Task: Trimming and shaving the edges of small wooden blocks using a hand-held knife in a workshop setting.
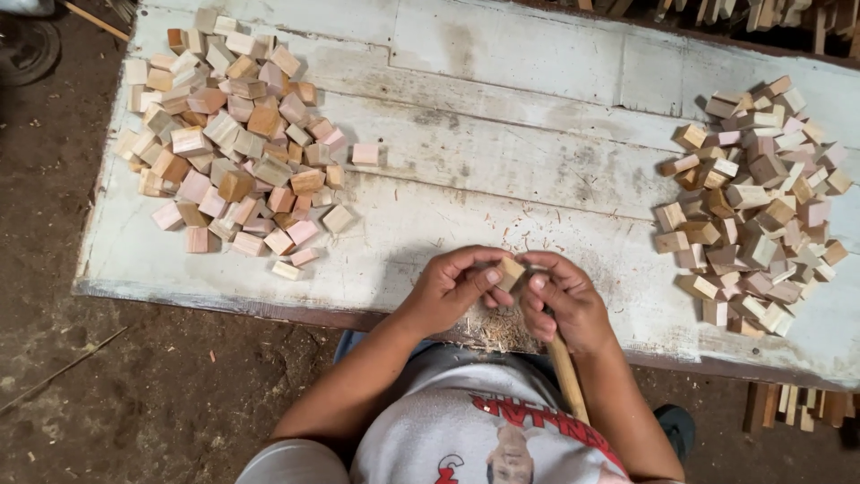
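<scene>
1. The left hand [451, 289] sits at the near edge of the worktop [502, 170], at about 6 o'clock in the view; its thumb and fingers are curled in and pinch a small pale wooden block [511, 271]; the block is held just above the worktop edge, between the two hands.
2. The right hand [566, 300] lies just beside it at 3 o'clock of the block; its fingers are closed round a wooden-handled tool [566, 376], whose light handle runs down toward 6 o'clock past the wrist; the thumb touches the block's right side; the working end of the tool is hidden by the fingers, so its kind cannot be told.
3. A clump of fine wood shavings [498, 330] hangs at the worktop edge directly under the hands.
4. At 10 o'clock a wide heap of wooden blocks [235, 143] lies on the worktop, pale, tan and pinkish, with a few strays at its near rim; it is well apart from the hands.
5. At 3 o'clock a second heap of blocks [758, 206] lies near the right end of the worktop, also well apart from the hands.
6. The worktop is made of worn whitish boards with scratches and scattered chips; dark earthen floor [152, 385] shows at 8 o'clock.
</scene>
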